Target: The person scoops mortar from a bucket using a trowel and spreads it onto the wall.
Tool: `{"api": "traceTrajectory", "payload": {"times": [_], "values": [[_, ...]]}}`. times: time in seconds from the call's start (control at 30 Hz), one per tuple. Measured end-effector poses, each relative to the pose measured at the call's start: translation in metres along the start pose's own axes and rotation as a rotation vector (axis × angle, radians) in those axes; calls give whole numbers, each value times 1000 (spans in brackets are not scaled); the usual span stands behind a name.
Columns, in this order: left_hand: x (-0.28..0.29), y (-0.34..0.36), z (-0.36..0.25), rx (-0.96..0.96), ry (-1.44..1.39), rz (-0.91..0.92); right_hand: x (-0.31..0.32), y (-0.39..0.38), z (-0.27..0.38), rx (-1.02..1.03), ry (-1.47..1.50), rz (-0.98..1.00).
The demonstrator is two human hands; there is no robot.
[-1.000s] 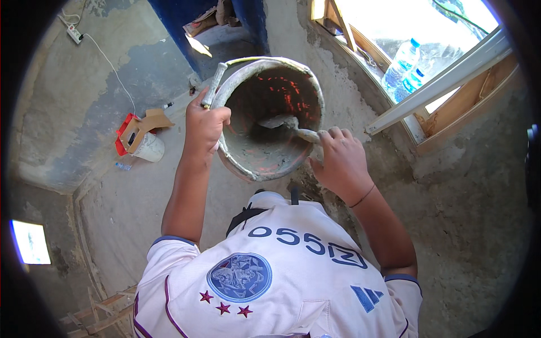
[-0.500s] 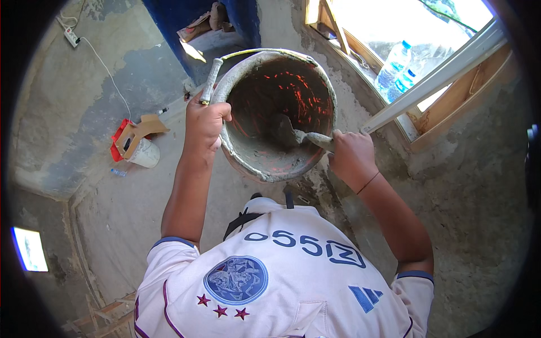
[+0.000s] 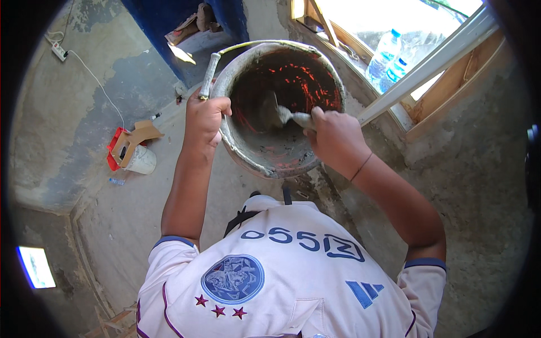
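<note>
A round bucket point(image 3: 227, 128) caked with grey mortar is tilted so its mouth faces me. My left hand point(image 3: 206, 121) is closed on its left rim, thumb over the edge, beside the upright white grip of the wire handle point(image 3: 210, 73). Inside, orange-red streaks of the bucket's wall show through the grey coating. My right hand point(image 3: 338, 138) is closed round the mortar-smeared handle of a trowel point(image 3: 280, 115). The trowel's blade lies inside the bucket, against or close to the inner wall; contact is hard to tell. Wet mortar lines the lower inside.
Right of the bucket is a wooden window frame point(image 3: 406, 121) crossed by a pale pole point(image 3: 434, 70), with plastic bottles point(image 3: 386, 56) on the sill. Left on the floor stands a white tub point(image 3: 142, 160) with an open cardboard box point(image 3: 135, 137). A power strip point(image 3: 58, 52) trails a white cord.
My right hand and the trowel have moved left and slightly up, deeper across the bucket's mouth. My left hand keeps its hold on the rim.
</note>
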State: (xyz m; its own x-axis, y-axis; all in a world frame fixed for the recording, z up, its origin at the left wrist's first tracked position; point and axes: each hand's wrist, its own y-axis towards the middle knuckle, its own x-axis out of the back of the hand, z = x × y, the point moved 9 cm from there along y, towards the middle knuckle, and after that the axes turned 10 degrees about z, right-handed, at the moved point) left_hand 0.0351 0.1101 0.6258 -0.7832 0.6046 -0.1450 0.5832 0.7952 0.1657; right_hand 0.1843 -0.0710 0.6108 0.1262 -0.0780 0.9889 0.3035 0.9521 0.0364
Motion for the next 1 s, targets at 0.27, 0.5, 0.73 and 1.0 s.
{"api": "traceTrajectory", "payload": {"times": [0.27,0.5,0.73,1.0], "values": [[-18,-3,-12,-32,54,64,-8,6,3,-49,117,41],[-19,2,-6,17,39,58,1,-19,-19,-45,-12,-63],[-38,6,11,55,56,143,-3,5,-22,-105,-145,-39],[-32,3,23,53,1,24,-22,1,-33,-159,-187,207]]}}
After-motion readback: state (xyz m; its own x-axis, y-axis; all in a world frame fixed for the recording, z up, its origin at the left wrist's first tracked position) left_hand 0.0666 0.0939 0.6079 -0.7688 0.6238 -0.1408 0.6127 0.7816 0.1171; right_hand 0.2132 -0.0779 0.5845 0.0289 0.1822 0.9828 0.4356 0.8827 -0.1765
